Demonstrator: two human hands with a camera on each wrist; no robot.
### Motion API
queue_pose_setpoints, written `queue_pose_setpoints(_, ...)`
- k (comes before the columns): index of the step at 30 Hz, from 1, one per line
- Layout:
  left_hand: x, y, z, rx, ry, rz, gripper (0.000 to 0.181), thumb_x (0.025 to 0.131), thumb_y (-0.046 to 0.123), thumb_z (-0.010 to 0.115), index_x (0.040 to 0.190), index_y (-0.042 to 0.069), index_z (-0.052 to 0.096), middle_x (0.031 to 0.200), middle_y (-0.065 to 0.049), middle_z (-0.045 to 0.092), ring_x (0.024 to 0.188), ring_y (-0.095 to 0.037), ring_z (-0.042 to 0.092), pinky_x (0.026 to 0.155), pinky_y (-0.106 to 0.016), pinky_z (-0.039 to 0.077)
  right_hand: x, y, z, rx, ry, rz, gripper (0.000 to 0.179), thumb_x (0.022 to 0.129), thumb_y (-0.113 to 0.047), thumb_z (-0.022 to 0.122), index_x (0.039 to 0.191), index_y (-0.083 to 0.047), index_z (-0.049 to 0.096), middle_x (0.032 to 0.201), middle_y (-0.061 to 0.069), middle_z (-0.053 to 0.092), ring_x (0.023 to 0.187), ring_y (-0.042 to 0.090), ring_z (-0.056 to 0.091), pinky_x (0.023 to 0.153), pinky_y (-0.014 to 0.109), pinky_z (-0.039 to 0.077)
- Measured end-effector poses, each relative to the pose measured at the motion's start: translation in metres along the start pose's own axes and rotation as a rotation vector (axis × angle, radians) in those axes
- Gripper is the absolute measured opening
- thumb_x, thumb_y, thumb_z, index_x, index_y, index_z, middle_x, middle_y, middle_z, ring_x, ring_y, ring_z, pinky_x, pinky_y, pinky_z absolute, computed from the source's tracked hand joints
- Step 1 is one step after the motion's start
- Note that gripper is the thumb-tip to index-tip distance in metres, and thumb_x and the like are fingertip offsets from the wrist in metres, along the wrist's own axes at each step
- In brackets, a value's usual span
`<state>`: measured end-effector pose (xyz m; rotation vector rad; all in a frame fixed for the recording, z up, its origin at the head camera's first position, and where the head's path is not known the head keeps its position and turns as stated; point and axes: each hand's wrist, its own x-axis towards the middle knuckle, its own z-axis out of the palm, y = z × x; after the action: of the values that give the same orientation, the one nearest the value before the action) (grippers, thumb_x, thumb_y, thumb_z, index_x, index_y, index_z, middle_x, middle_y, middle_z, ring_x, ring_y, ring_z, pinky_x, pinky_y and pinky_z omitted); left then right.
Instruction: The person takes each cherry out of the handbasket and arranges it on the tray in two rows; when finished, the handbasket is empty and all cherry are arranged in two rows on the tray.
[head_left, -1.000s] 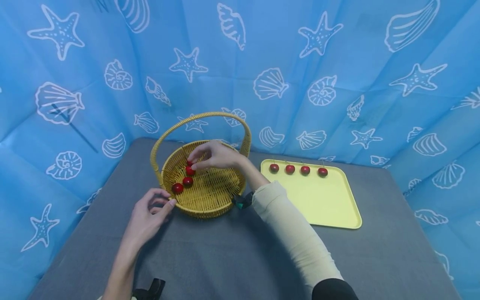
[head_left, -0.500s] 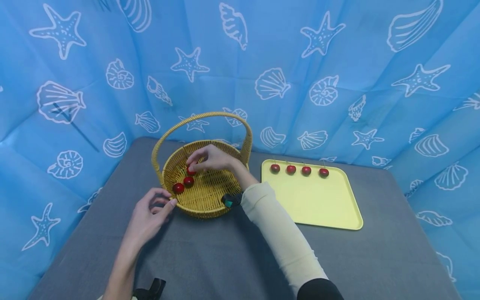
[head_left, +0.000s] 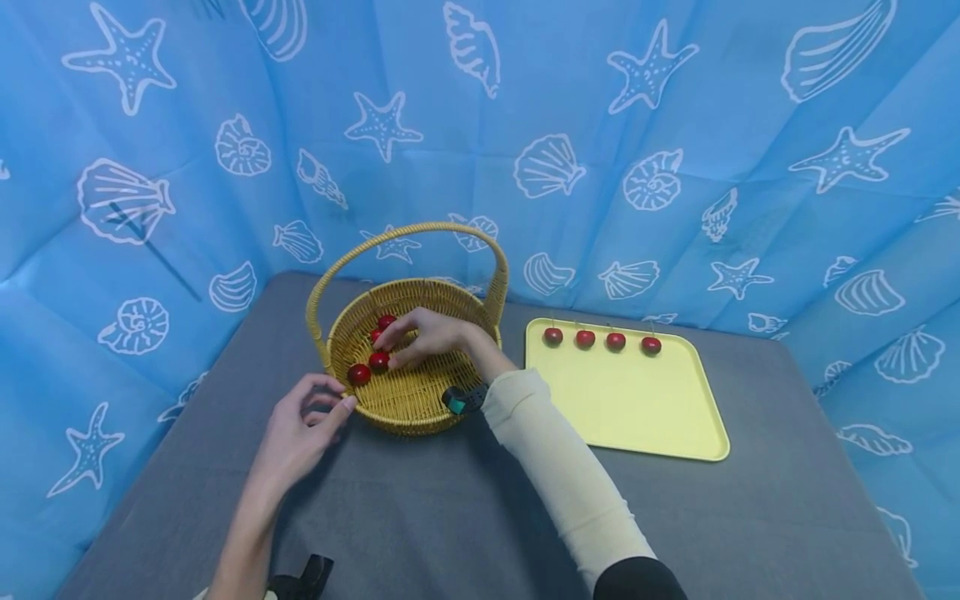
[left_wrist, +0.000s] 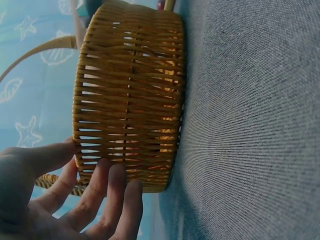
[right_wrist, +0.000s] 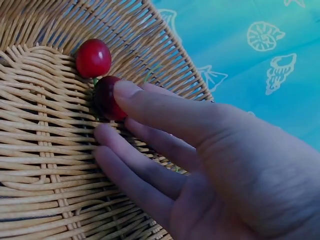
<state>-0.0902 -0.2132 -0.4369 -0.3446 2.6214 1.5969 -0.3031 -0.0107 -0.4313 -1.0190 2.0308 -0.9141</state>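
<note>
A yellow wicker basket (head_left: 420, 408) with a tall arched handle stands on the table, with several red cherries inside along its left side. My left hand (head_left: 303, 429) holds the basket's near-left rim; in the left wrist view the thumb lies at the rim and the fingers rest along the outer wall. Reaching into the basket, my right hand (head_left: 431, 333) pinches a dark red cherry (right_wrist: 106, 97) by thumb and fingers, though the fingertips behind it are partly hidden. A brighter cherry (right_wrist: 93, 58) lies beside it. Another cherry (head_left: 386, 322) is beyond the hand.
Right of the basket lies a yellow tray (head_left: 637, 408) with several stemmed cherries in a row along its far edge. The grey cloth-covered table (head_left: 420, 517) meets a blue shell-patterned curtain (head_left: 480, 142) behind and at the sides.
My right hand has let go of the far cherry and shifted nearer, to a cherry closer to the front. My left hand stays at the rim. The tray's cherries have not moved.
</note>
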Motion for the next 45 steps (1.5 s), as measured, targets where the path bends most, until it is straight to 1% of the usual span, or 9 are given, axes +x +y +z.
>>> queue_pose_setpoints(4, 0.000, 0.001, 0.000, 0.003, 0.005, 0.006, 0.040, 0.107, 0.038, 0.071, 0.135, 0.014, 0.057, 0.126, -0.016, 0.072, 0.094, -0.024, 0.077, 0.077, -0.033, 0.063, 0.001, -0.002, -0.001, -0.091, -0.050, -0.005, 0.049, 0.101, -0.027, 0.078, 0.148, -0.019, 0.067, 0.155, 0.004, 0.065, 0.146, 0.022, 0.057, 0.122, 0.040, 0.048)
queue_pose_setpoints(9, -0.001, 0.001, 0.001, 0.001, 0.015, 0.025, 0.038, 0.107, 0.035, 0.071, 0.135, 0.013, 0.057, 0.124, -0.017, 0.072, 0.092, -0.024, 0.077, 0.077, -0.032, 0.063, 0.003, -0.008, 0.001, -0.124, -0.097, 0.001, 0.051, 0.102, -0.027, 0.077, 0.150, -0.019, 0.065, 0.160, 0.004, 0.061, 0.151, 0.023, 0.053, 0.126, 0.043, 0.045)
queue_pose_setpoints(17, -0.002, 0.000, 0.001, -0.012, 0.014, 0.065, 0.038, 0.107, 0.036, 0.071, 0.134, 0.012, 0.058, 0.121, -0.018, 0.074, 0.088, -0.022, 0.076, 0.075, -0.033, 0.063, -0.001, -0.013, 0.000, -0.025, -0.035, 0.016, 0.036, 0.100, -0.015, 0.078, 0.136, -0.013, 0.074, 0.140, 0.006, 0.072, 0.133, 0.021, 0.064, 0.112, 0.034, 0.053)
queue_pose_setpoints(21, -0.001, 0.000, 0.001, -0.015, 0.015, 0.063, 0.039, 0.107, 0.037, 0.071, 0.134, 0.011, 0.058, 0.121, -0.018, 0.073, 0.088, -0.022, 0.076, 0.076, -0.034, 0.063, -0.004, -0.014, -0.001, 0.019, -0.022, 0.010, 0.035, 0.101, -0.012, 0.075, 0.136, -0.008, 0.072, 0.134, 0.011, 0.073, 0.127, 0.023, 0.067, 0.108, 0.031, 0.055)
queue_pose_setpoints(29, -0.001, 0.000, 0.001, -0.015, 0.005, 0.060, 0.040, 0.107, 0.037, 0.070, 0.135, 0.011, 0.056, 0.121, -0.018, 0.073, 0.089, -0.023, 0.076, 0.076, -0.034, 0.063, -0.004, -0.017, 0.000, -0.035, -0.185, 0.076, 0.049, 0.102, -0.024, 0.077, 0.150, -0.020, 0.065, 0.153, 0.006, 0.064, 0.145, 0.023, 0.058, 0.120, 0.039, 0.050)
queue_pose_setpoints(33, -0.001, 0.001, 0.001, -0.015, 0.002, 0.057, 0.041, 0.108, 0.037, 0.070, 0.136, 0.012, 0.056, 0.122, -0.018, 0.073, 0.090, -0.023, 0.076, 0.077, -0.034, 0.063, -0.005, -0.022, 0.000, -0.079, -0.220, 0.076, 0.051, 0.102, -0.027, 0.077, 0.152, -0.023, 0.064, 0.158, 0.003, 0.061, 0.151, 0.021, 0.053, 0.126, 0.041, 0.046)
queue_pose_setpoints(37, -0.001, 0.000, 0.001, -0.018, 0.003, 0.070, 0.040, 0.108, 0.037, 0.070, 0.135, 0.011, 0.056, 0.121, -0.018, 0.073, 0.089, -0.023, 0.076, 0.076, -0.034, 0.063, -0.007, -0.023, 0.000, -0.070, -0.199, 0.082, 0.048, 0.102, -0.024, 0.077, 0.149, -0.020, 0.066, 0.155, 0.003, 0.063, 0.148, 0.021, 0.054, 0.124, 0.041, 0.047)
queue_pose_setpoints(43, -0.001, -0.001, 0.000, -0.023, -0.005, 0.055, 0.041, 0.108, 0.037, 0.070, 0.136, 0.010, 0.056, 0.122, -0.018, 0.072, 0.089, -0.023, 0.076, 0.076, -0.034, 0.063, -0.010, -0.021, -0.002, -0.025, -0.156, 0.022, 0.040, 0.101, -0.021, 0.078, 0.140, -0.016, 0.072, 0.137, 0.000, 0.071, 0.130, 0.019, 0.063, 0.104, 0.030, 0.055)
queue_pose_setpoints(45, -0.002, -0.001, 0.000, -0.018, -0.009, 0.043, 0.042, 0.108, 0.038, 0.069, 0.136, 0.011, 0.055, 0.123, -0.018, 0.072, 0.090, -0.023, 0.076, 0.077, -0.033, 0.063, -0.014, -0.023, -0.005, -0.018, -0.145, -0.003, 0.039, 0.100, -0.021, 0.079, 0.138, -0.016, 0.074, 0.134, 0.000, 0.072, 0.127, 0.018, 0.064, 0.103, 0.029, 0.055)
